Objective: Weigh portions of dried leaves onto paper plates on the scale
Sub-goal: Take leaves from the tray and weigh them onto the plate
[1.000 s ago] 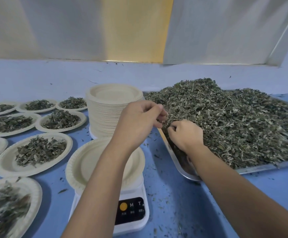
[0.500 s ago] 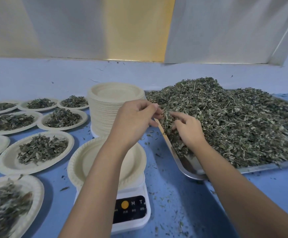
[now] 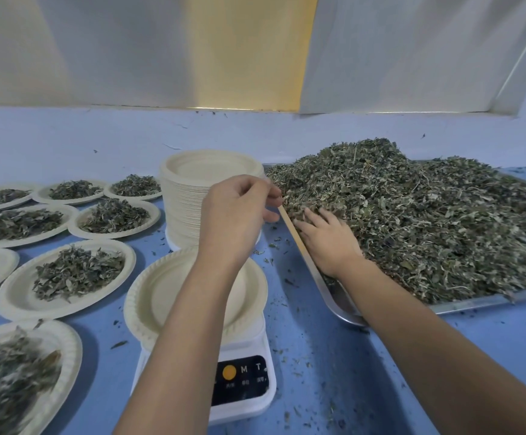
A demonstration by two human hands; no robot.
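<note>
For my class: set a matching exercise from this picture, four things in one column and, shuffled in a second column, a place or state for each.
Things
1. plate on the scale
2. metal tray
3. stack of plates
4. right hand

Places or states
a. resting on the dried leaves, fingers spread
b. single, empty
c. heaped with dried leaves
d. tall, behind the scale

Pairs: 1-b, 2-c, 3-d, 4-a
</note>
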